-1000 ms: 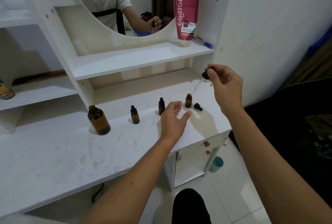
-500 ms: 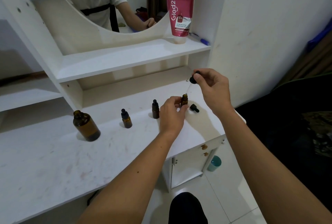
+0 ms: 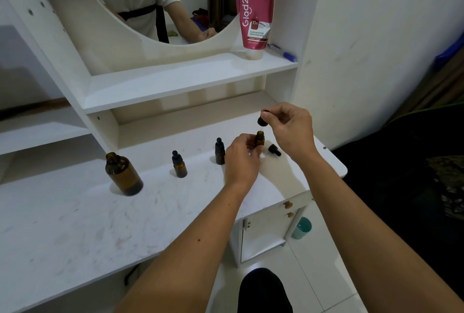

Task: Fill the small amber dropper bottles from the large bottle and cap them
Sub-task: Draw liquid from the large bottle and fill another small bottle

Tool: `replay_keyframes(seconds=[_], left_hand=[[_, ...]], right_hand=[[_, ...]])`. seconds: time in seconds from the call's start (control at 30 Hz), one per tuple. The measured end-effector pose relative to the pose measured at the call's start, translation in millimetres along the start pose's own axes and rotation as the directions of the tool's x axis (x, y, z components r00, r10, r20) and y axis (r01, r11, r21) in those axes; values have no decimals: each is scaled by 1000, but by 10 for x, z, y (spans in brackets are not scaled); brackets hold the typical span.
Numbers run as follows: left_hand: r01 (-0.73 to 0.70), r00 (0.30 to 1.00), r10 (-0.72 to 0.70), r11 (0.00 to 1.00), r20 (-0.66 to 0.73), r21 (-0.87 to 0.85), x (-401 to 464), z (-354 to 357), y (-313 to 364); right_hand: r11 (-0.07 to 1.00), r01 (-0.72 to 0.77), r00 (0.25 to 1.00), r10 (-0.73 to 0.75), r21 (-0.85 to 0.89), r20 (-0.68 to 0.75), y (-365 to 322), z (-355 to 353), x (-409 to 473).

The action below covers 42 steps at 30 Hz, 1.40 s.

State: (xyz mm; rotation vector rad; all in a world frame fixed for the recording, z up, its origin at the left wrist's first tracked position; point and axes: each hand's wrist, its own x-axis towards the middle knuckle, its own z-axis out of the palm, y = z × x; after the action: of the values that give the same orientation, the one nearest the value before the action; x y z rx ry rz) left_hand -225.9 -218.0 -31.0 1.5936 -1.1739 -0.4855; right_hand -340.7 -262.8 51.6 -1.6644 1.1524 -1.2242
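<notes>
A large amber bottle [image 3: 123,174] stands uncapped at the left of the white tabletop [image 3: 75,222]. Two small amber bottles with black dropper caps stand to its right, one [image 3: 179,165] in the middle and another [image 3: 220,152] beside my left hand. My left hand [image 3: 241,159] grips a third small amber bottle [image 3: 259,138], which is open at the top. Just above its mouth, my right hand [image 3: 288,126] pinches a black dropper cap [image 3: 263,119]; its glass tube is barely visible. A loose black dropper cap [image 3: 274,150] lies on the table right of the held bottle.
A pink lotion tube [image 3: 256,6] and a blue pen [image 3: 283,53] are on the upper shelf beside a mirror. The table's right edge is close to my right wrist. Below it are a small white cabinet [image 3: 266,232] and a teal cup [image 3: 302,227] on the floor.
My left hand moved from resting flat on the table to gripping the open small bottle. My right hand brought the dropper cap down until it sits just above that bottle's mouth.
</notes>
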Motion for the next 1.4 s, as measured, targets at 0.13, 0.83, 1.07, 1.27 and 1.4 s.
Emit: replay_keyframes(seconds=[0.13, 0.83, 1.07, 1.27, 1.4], left_hand=[[0, 1000, 0, 1000, -1, 15, -9, -1, 3], [25, 997, -30, 998, 76, 54, -224, -167, 105], [86, 989, -73, 992, 132, -94, -605, -654, 31], [117, 991, -104, 978, 80, -172, -922, -1376, -153], [133, 990, -138, 975, -15, -176, -1061, -1885, -293]], right_hand=[[1000, 16, 1000, -16, 5, 22, -11, -3, -6], [995, 100, 988, -102, -27, -112, -261, -111, -156], [974, 223, 965, -225, -34, -138, -584, 14, -342], [966, 237, 971, -234, 106, -38, -825, 551, -668], [949, 248, 967, -254, 195, 5, -1031, 984, -817]])
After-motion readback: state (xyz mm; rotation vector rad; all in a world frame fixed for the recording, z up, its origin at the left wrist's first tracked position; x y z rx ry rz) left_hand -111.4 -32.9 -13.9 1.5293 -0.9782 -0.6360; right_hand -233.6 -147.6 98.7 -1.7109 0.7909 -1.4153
